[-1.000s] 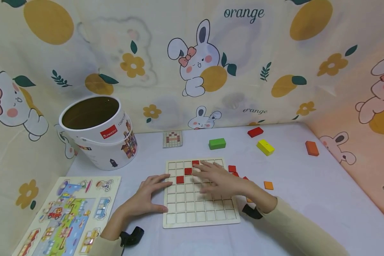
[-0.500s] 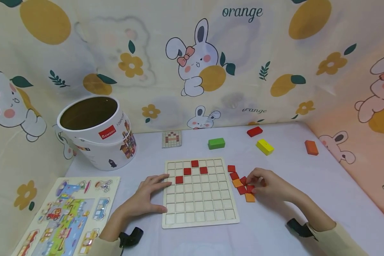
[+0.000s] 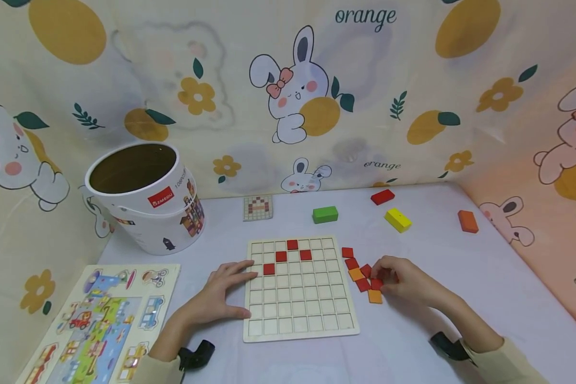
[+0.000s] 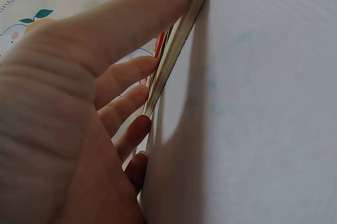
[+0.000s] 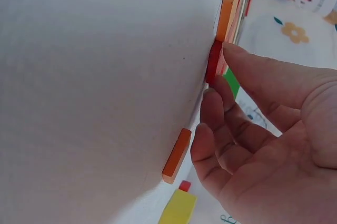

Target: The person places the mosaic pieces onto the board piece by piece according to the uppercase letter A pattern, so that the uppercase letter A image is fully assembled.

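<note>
The left hand (image 3: 225, 293) rests at the left edge of a pale grid board (image 3: 312, 324), fingers and thumb spread; the left wrist view shows the thumb and fingertips along the board's edge (image 4: 181, 34). Several red square tiles (image 3: 269, 269) sit in the board's upper cells. Right of the board, the right hand (image 3: 405, 280) pinches a red tile (image 5: 214, 61) between thumb and fingers, at the side of a small cluster of red and orange tiles (image 3: 355, 274). An orange tile (image 5: 177, 156) lies near its fingertips in the right wrist view, hidden by the hand in the head view.
Behind the board lie a pattern card (image 3: 257, 208), a green block (image 3: 325, 215), a yellow block (image 3: 398, 220), a red block (image 3: 382, 197) and an orange block (image 3: 468, 222). A white bucket (image 3: 139, 226) stands back left, with a picture puzzle board (image 3: 165, 282) before it.
The right hand has moved from over the board to the tile cluster on the right. A red tile it was covering now shows in the board's second row. The left hand stays put.
</note>
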A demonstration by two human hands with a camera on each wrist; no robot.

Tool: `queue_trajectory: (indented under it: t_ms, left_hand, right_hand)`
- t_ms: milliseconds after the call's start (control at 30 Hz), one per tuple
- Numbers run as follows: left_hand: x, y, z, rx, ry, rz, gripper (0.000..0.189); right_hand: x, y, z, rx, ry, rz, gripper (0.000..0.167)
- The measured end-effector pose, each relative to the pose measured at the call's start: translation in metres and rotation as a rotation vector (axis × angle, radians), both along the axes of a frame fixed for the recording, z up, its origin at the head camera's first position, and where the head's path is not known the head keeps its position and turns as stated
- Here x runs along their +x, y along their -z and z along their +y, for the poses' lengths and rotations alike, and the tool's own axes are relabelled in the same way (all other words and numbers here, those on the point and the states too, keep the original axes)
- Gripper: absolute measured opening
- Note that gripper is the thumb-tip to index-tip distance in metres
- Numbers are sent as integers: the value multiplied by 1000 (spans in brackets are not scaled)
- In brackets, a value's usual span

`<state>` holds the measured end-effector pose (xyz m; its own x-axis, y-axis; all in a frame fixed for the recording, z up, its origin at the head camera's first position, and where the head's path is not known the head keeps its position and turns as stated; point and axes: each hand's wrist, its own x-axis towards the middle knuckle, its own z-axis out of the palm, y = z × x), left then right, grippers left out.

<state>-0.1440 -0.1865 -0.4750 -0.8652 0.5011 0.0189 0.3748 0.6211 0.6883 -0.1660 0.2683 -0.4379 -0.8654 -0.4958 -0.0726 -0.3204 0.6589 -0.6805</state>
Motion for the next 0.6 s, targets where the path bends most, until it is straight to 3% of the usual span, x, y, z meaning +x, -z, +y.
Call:
queue_trajectory:
  t_ms: [367, 600]
  left_hand:
    - [-1, 1, 0, 1, 5, 10, 81]
    - [0, 0, -1, 2, 5, 9, 81]
  right_hand:
    - [2, -2, 1, 29, 24, -5, 26]
    - [-11, -6, -13, -76, -43, -75, 16]
